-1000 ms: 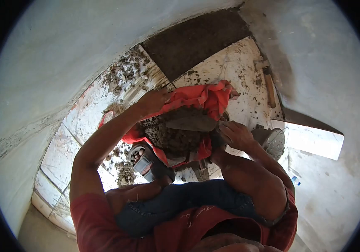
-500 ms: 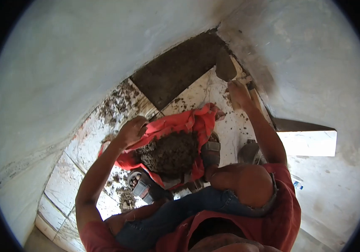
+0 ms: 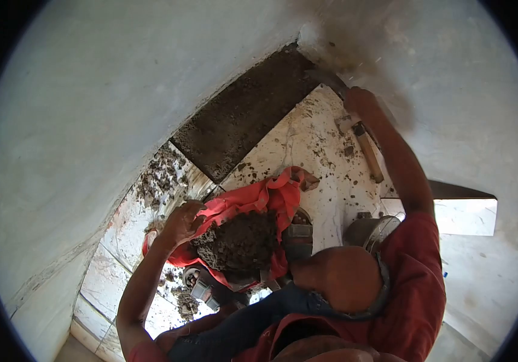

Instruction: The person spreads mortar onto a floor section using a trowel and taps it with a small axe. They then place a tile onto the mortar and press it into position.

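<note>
My right hand is closed round the handle of a trowel, whose blade lies over the far corner of a dark mortar bed. Close to the feet, my left hand has its fingers bent over the edge of a red cloth. Dark wet mortar is heaped inside this cloth. White floor tiles with scattered crumbs of mortar border the dark bed.
A hammer with a wooden handle lies along the right wall. Near the right knee stands a round metal container. Pale walls meet at the far corner. Loose mortar lies by the left wall.
My right hand has moved the trowel up toward the far corner, and the hammer now shows more fully. My left hand stays at the cloth. The view has shifted.
</note>
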`<state>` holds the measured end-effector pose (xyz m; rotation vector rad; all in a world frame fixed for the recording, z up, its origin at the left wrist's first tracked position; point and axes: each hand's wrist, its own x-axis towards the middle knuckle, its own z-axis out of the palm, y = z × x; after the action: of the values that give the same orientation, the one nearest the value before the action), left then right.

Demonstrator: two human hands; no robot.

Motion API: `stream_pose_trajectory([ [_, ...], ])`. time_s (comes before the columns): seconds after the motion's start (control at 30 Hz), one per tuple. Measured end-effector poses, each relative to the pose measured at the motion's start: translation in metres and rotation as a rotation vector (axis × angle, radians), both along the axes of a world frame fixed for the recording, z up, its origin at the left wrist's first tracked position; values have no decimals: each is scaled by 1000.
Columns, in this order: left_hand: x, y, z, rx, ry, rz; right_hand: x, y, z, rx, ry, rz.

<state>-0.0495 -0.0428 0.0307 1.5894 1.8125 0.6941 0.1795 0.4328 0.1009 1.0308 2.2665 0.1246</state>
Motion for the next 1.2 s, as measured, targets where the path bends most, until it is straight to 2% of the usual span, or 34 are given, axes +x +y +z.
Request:
stream_pose_trajectory([
  [0.03,-2,3,-3,-8,1,0,4,-1,18,-8,1,0],
  [0.1,-4,11,-11,-57,-116,38,27,-11,54,-69,231,166],
  [0.13,-5,23,3,-89,-91,29,35,-14,60,-69,230,164],
  [0.2,-6,39,2,-92,-49,7,45,-18,63,-15,257,107],
  [0.27,-7,54,-8,-57,92,-40,42,-16,54,-1,235,48],
  [0.33,-5,75,-12,-65,67,-50,46,-16,37,9,208,-12],
  [0.47,11,143,-2,-92,17,-69,58,-14,9,45,399,9],
  [0.53,27,173,-32,114,162,-78,64,-11,-1,43,450,-16],
  [0.6,47,202,-38,131,156,-103,72,-2,-14,3,621,-123],
  [0.63,58,212,-41,142,149,-123,72,-4,-13,3,621,-125],
  [0.7,80,225,-71,231,161,-99,69,-22,-8,-547,903,-715],
  [0.73,89,232,-83,325,172,-75,69,-30,-15,-544,914,-721],
  [0.8,108,238,-92,316,170,-33,66,-48,-37,-757,996,-976],
  [0.83,117,235,-94,302,157,20,61,-59,-40,-755,1010,-996],
  [0.87,122,232,-84,297,157,-8,55,-72,-41,-792,1078,-1150],
  [0.9,124,228,-74,135,-2,-114,51,-83,-42,-826,1147,-1303],
  [0.93,125,225,-60,-32,-155,-212,49,-92,-45,-823,1163,-1321],
  [1.0,115,215,-40,16,-102,-312,44,-105,-54,-902,1389,-1546],
  [1.03,107,210,-30,63,-60,-391,43,-107,-57,-900,1403,-1549],
  [1.1,88,198,-12,37,-14,-408,42,-111,-64,-933,1571,-1691],
  [1.2,59,185,8,-31,56,-425,16,-99,-78,-909,1641,-1776],
])
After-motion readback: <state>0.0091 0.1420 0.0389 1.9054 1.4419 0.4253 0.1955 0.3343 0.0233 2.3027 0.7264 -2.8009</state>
